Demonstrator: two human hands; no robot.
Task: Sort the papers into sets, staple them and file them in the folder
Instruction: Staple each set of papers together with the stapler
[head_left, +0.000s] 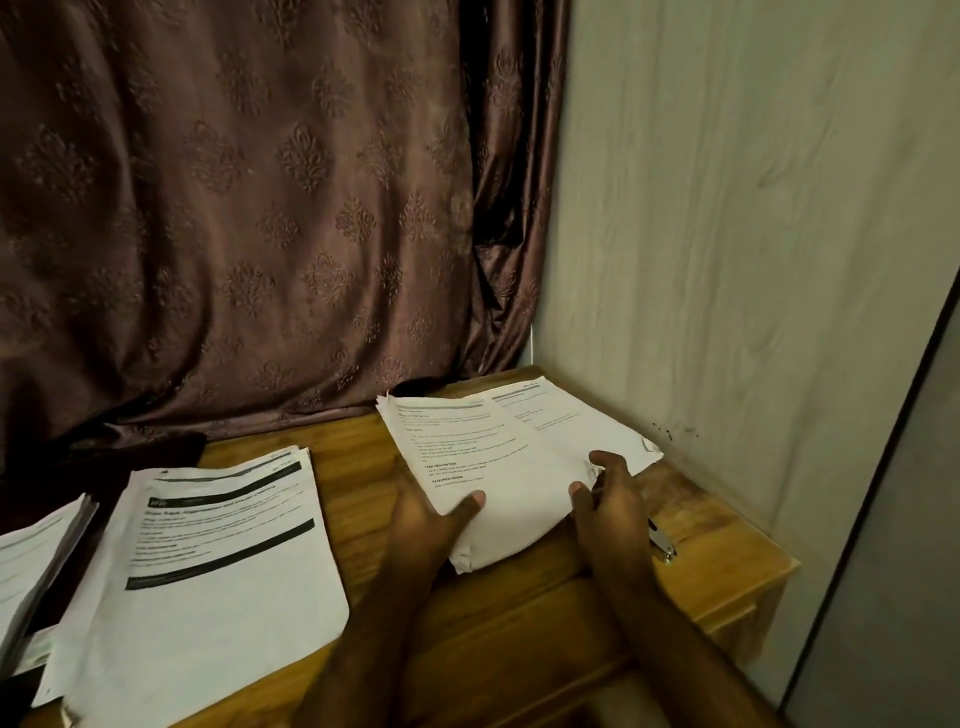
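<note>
Both hands grasp one paper set at the table's far right corner, left hand thumb on top, right hand curled at its edge (stapler beside it), other stacks lying left.

Stapler mostly hidden (behind right hand).
</note>
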